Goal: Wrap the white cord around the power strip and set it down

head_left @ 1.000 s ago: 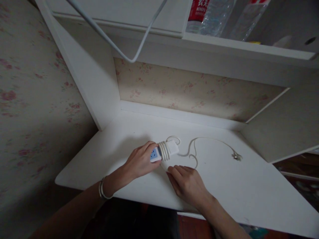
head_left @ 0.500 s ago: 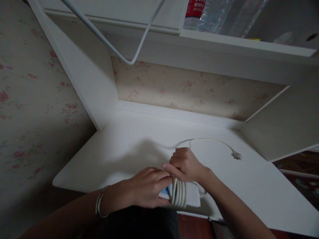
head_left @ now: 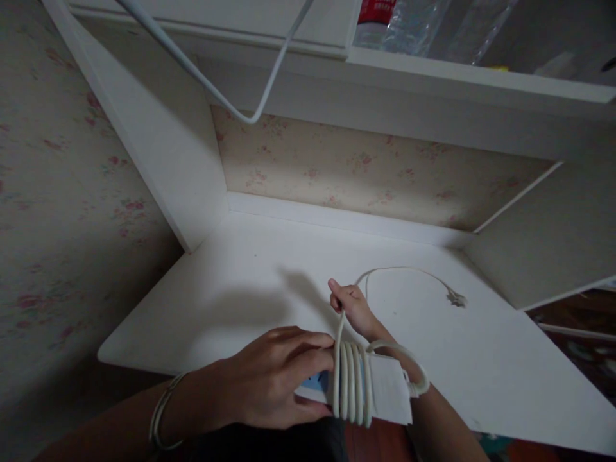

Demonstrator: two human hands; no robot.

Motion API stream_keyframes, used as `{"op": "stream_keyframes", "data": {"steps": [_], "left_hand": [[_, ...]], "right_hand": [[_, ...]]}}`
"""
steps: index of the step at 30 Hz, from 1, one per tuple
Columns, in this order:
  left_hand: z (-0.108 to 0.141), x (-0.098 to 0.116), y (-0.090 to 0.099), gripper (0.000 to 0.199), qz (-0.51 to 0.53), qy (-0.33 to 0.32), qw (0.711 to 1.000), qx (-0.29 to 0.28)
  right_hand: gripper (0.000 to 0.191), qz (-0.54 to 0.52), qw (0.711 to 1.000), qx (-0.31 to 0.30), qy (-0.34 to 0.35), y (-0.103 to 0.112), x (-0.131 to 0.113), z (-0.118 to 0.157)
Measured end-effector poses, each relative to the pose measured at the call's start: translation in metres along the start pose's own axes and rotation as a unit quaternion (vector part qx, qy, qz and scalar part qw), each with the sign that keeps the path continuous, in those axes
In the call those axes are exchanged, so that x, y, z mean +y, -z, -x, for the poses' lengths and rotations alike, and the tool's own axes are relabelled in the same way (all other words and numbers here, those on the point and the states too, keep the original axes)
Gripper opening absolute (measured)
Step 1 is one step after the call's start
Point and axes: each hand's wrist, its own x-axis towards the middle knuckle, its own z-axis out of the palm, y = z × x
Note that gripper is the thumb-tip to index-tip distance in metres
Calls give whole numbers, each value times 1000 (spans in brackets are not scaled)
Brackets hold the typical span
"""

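A left hand [head_left: 274, 378] grips one end of a white rectangular power strip [head_left: 392, 388] with a blue socket face, the fingers clamped on its body. The strip is held at the near edge of a white counter [head_left: 231, 276], over a reddish-brown floor [head_left: 378, 443] and dark clothing [head_left: 269, 443]. An off-white round cord [head_left: 353, 385] circles the middle of the strip in several side-by-side turns. Just beyond, a right hand [head_left: 353, 308] pinches a raised length of the cord, its fingers curled shut on it and the thumb extended. Another loop of the cord bows out from the strip's far end, across the right forearm. Farther right, the cord curves over the counter to a plug [head_left: 456, 298] with metal prongs, lying well apart from both hands. A silver-coloured bangle [head_left: 161, 410] rings the left wrist. Overhead, clear plastic bottles [head_left: 414, 25], one with a red label, stand on a white shelf [head_left: 471, 77], and a pale cable [head_left: 192, 70] hangs in a bend before floral wallpaper [head_left: 337, 167].
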Motion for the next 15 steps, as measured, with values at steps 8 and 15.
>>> {"op": "stream_keyframes", "data": {"steps": [8, 15], "left_hand": [[-1, 0, -4, 18, -124, -59, 990, -19], [4, -7, -7, 20, -230, -73, 970, 7]], "right_hand": [[64, -58, 997, 58, -13, -10, 11, -5], [64, -35, 995, -35, -87, -24, 2, 7]]}}
